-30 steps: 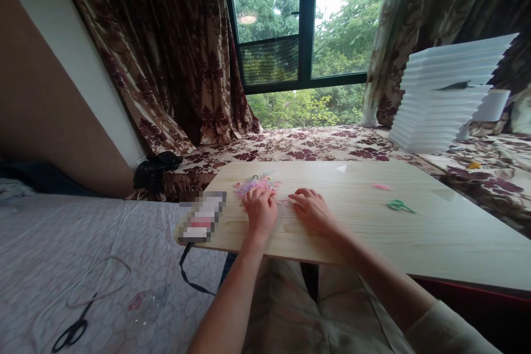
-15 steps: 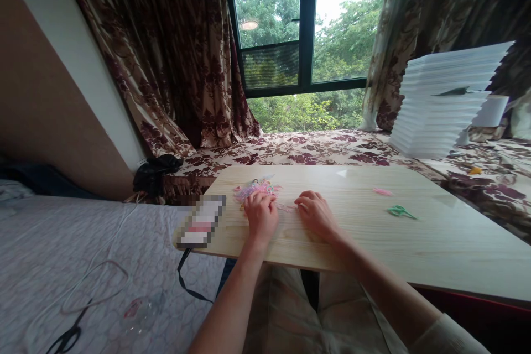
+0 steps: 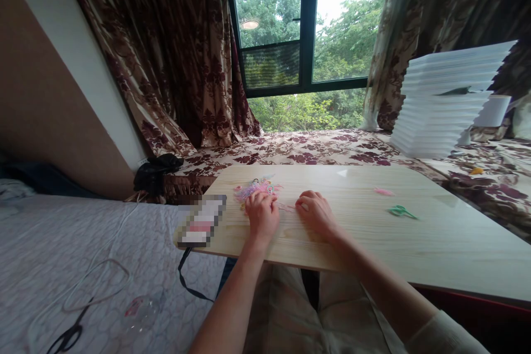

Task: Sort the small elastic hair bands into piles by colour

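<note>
I'm seeing the right hand [image 3: 314, 212] curling more than a second ago, left hand [image 3: 263, 215] staying at the pinkish pile [image 3: 258, 186] on the tabletop [image 3: 352, 193], so handling's continuing there; can't tell if either's gripping.

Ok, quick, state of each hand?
Left hand: curled at the colorful pile; grip can't be told.
Right hand: curled over the table; grip can't be told.

Pastel pieces [image 3: 261, 186] — mostly pink and lilac — lie heaped on the tabletop [image 3: 448, 249].
</note>
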